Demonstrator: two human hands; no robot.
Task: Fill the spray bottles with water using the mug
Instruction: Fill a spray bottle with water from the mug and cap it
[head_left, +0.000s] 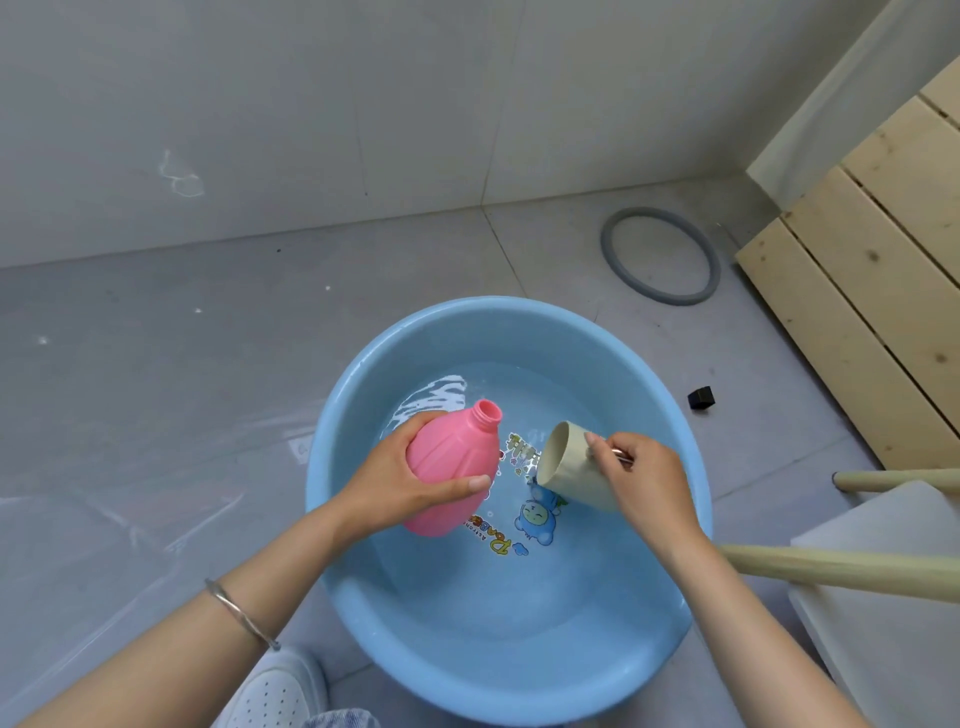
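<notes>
Your left hand (395, 483) is clamped round the belly of the pink spray bottle (447, 457). The thumb lies across the side facing you and the fingers curl over the far side. The bottle sits in that grip at a tilt. Its uncapped neck (487, 411) points up and away from you, clear of the fingers, and its base sticks out below your palm. You hold it above the water (493, 587) in the blue basin (493, 327), left of centre.

Your right hand (649, 483) grips the beige mug (569, 470) from its right side, fingers curled in at the handle and the thumb on the mug's wall. The mug lies tipped almost on its side. Its open mouth faces left toward the bottle, just beside it but not touching. Its lower lip hangs close to the water, and you cannot tell whether it dips in. The mug's mouth sits lower than the bottle's neck.

A cartoon print (535, 519) shows through the water between your hands. A thin bangle (239, 613) circles your left forearm. The basin stands on a grey floor, with a grey ring (675, 300) and a small black block (701, 399) beyond it to the right, near pale wooden slats (857, 312).
</notes>
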